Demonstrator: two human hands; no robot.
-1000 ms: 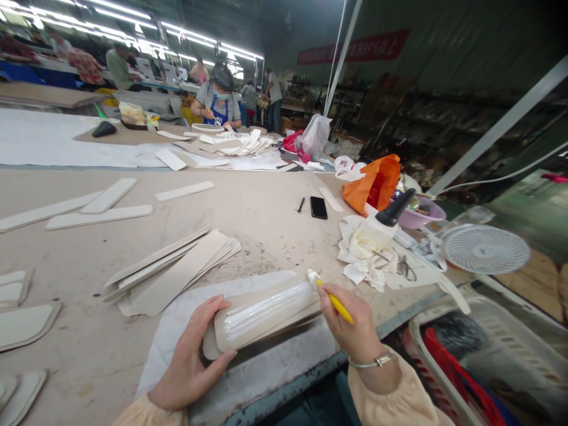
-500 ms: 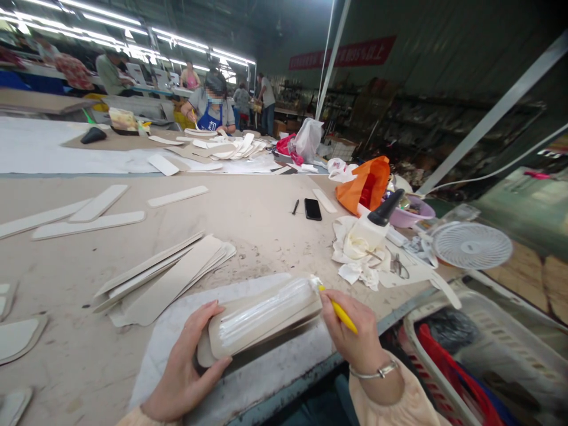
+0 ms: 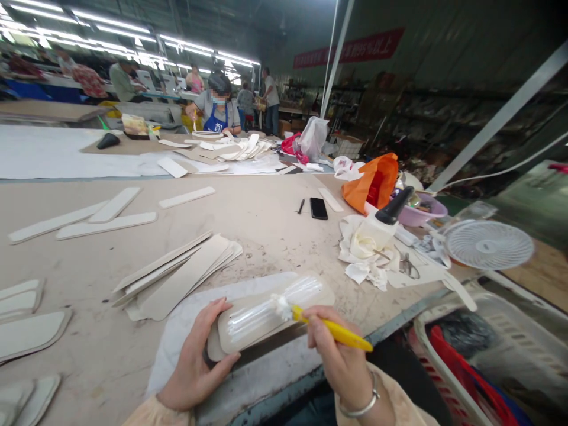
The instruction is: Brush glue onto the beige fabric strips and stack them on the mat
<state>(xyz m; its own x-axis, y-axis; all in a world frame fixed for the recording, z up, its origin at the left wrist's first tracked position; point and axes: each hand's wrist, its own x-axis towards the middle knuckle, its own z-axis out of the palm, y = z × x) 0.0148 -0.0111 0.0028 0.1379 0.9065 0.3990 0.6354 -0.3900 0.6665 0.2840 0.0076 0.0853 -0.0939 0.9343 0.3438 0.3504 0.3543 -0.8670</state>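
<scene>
My right hand (image 3: 339, 349) grips a brush (image 3: 344, 332) by its yellow handle. The white bristles rest on the middle of the top strip in a small stack of flat off-white strips (image 3: 239, 340). A wet, shiny white coat runs along that strip. My left hand (image 3: 202, 358) clasps the stack's near left end, thumb on the front edge and fingers on the far side. Beneath the stack lies a white sheet (image 3: 171, 349). More loose strips (image 3: 177, 284) are fanned out just beyond my left hand.
Several strips (image 3: 106, 228) and stacked pieces (image 3: 31, 334) lie to the left. On the right are a white jug (image 3: 375, 234) with a black handle, crumpled paper, a phone (image 3: 318, 208), an orange bag (image 3: 377, 177), a fan (image 3: 488, 244) and a basket (image 3: 426, 343). A co-worker (image 3: 219, 109) sits across.
The brush in my right hand has moved left and toward me, from the strip's far right end to its middle. My left hand keeps its hold. The view has shifted slightly.
</scene>
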